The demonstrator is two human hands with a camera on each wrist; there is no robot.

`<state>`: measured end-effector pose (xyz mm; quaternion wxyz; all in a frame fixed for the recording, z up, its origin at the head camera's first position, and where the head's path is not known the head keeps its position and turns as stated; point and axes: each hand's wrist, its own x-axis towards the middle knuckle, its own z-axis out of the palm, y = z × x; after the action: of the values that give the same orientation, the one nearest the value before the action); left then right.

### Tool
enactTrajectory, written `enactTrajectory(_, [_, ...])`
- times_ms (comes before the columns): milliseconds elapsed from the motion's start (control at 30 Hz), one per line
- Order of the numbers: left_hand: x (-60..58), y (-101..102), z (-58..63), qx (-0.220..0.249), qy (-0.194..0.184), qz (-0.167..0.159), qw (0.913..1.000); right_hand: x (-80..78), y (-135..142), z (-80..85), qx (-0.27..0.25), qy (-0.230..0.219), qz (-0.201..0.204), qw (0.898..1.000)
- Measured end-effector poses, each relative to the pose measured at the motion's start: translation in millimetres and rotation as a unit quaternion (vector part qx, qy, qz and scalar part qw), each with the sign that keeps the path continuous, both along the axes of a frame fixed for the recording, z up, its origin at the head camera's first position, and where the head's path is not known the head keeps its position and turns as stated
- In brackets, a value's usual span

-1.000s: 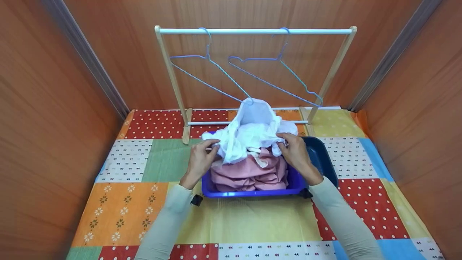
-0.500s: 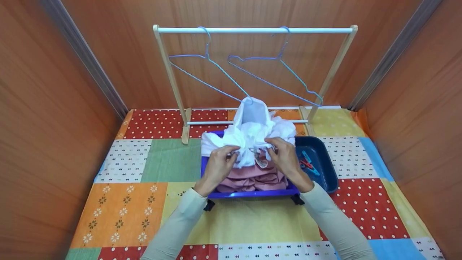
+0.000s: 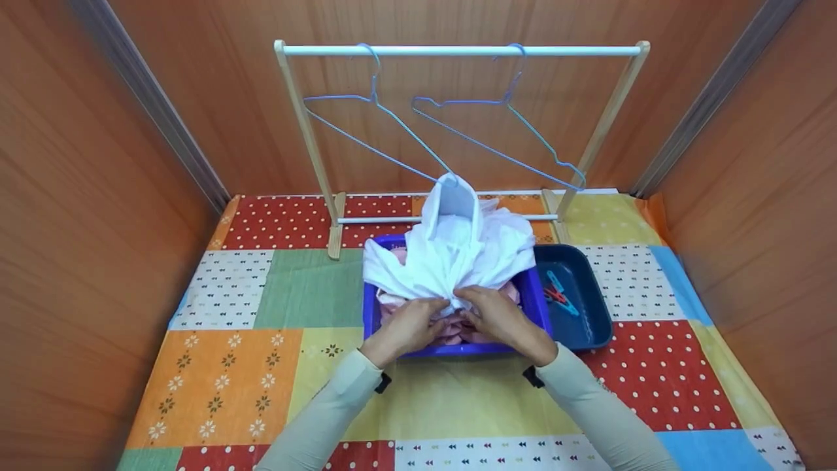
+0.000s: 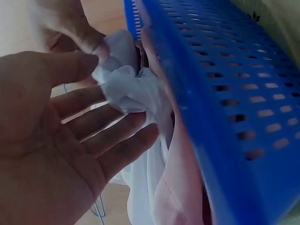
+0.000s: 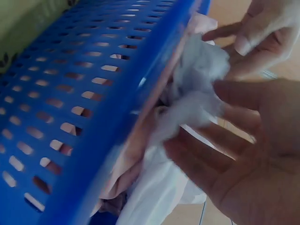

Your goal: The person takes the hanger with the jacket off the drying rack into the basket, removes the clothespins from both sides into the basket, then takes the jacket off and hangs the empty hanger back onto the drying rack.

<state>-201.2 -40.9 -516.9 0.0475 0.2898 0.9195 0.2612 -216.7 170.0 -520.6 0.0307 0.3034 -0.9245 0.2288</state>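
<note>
A white hooded garment (image 3: 451,255) lies gathered over the blue-purple basket (image 3: 539,301), its hood standing up at the back below the left hanger. My left hand (image 3: 410,325) and right hand (image 3: 500,318) meet at the garment's near end, inside the basket's front rim. Between left thumb and fingers, white cloth (image 4: 136,91) is pinched in the left wrist view. From the other side my right hand pinches the same bunched edge, seen blurred in the right wrist view. Folded pink cloth (image 4: 180,176) lies underneath in the basket, partly hidden.
Behind the basket stands a wooden rack (image 3: 458,50) with two wire hangers (image 3: 405,131) on its bar. A dark tray (image 3: 592,327) holding red and turquoise clothespins (image 3: 561,297) sits to the right. Patchwork cloth (image 3: 314,291) covers the surface, with wooden panels around it.
Both hands have come together and toward me, drawing the garment's near edge into one bunch over the pink cloth. The hood has narrowed to a point, and the tray's clothespins have come into view.
</note>
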Motion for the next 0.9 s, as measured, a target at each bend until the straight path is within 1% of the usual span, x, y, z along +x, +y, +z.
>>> enactTrajectory(100, [0.2,-3,0.5,-0.013,-0.016,-0.004,0.9998,1.4,3,2.4,0.038,-0.038,0.011,0.998])
enactTrajectory(133, [-0.3,-4,1.9,-0.011,-0.02,-0.002,0.9997,1.3,5,4.2,0.044,-0.045,0.011,0.998])
enactTrajectory(200, [-1.9,-9,6.3,0.0,-0.018,0.004,0.9998,0.1,9,9.6,0.047,-0.05,0.008,0.998])
enactTrajectory(233, [-3.1,-12,9.2,0.009,-0.018,0.012,0.9997,-1.2,12,12.8,0.042,-0.048,0.006,0.998])
enactTrajectory(300, [-7.1,-20,14.6,0.034,-0.007,0.029,0.999,-4.5,19,20.1,0.029,-0.041,-0.005,0.999])
enactTrajectory(400, [-15.9,-34,19.8,0.075,0.029,0.064,0.9947,-12.7,31,30.4,0.005,-0.009,-0.028,1.0])
enactTrajectory(467, [-22.6,-45,20.1,0.098,0.059,0.09,0.9893,-19.4,39,35.8,-0.015,0.01,-0.051,0.999])
enactTrajectory(533, [-29.7,-56,18.5,0.12,0.079,0.115,0.9829,-28.1,48,39.0,-0.035,0.033,-0.072,0.996])
enactTrajectory(633, [-41.7,-71,13.3,0.149,0.086,0.154,0.9729,-44.0,62,40.9,-0.066,0.056,-0.104,0.991])
enactTrajectory(767, [-59.1,-90,1.7,0.194,0.064,0.208,0.9566,-69.4,77,37.8,-0.096,0.077,-0.148,0.981])
enactTrajectory(833, [-67.5,-98,-5.3,0.217,0.043,0.232,0.9472,-81.6,83,34.0,-0.107,0.071,-0.172,0.977])
enactTrajectory(900, [-74.6,-106,-12.6,0.233,0.016,0.251,0.9394,-92.3,89,29.3,-0.111,0.047,-0.197,0.973])
